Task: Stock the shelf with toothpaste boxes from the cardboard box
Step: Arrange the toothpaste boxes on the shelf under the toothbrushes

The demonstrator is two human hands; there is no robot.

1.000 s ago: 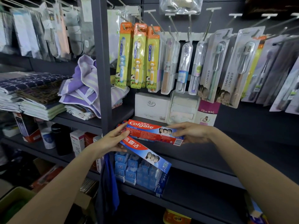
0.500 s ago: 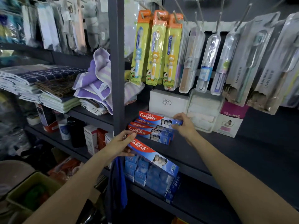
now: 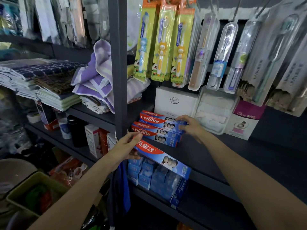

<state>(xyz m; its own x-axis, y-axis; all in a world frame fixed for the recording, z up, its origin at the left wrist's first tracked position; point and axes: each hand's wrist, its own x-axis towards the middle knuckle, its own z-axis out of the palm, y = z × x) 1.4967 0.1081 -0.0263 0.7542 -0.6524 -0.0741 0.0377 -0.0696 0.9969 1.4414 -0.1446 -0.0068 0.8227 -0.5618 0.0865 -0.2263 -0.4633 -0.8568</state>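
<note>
Two red-and-blue Colgate toothpaste boxes lie on the dark shelf [image 3: 216, 151], the rear box [image 3: 159, 121] stacked slightly behind and above the front box [image 3: 154, 134]. My right hand [image 3: 191, 126] rests at the right end of these boxes, fingers curled round the rear one. My left hand [image 3: 127, 145] grips the left end of a third toothpaste box [image 3: 163, 159], held out in front of the shelf edge and slanting down to the right. The cardboard box is out of view.
A vertical grey shelf post [image 3: 118, 63] stands just left of the boxes. Behind them sit a white carton [image 3: 174, 100] and a clear pack [image 3: 214, 110]. Packaged toothbrushes [image 3: 161, 40] hang above. Small blue boxes [image 3: 154, 176] fill the shelf below; folded towels [image 3: 93, 80] lie left.
My right hand carried its box back onto the shelf and set it behind the other one. My left hand keeps holding the third box. The camera moved closer.
</note>
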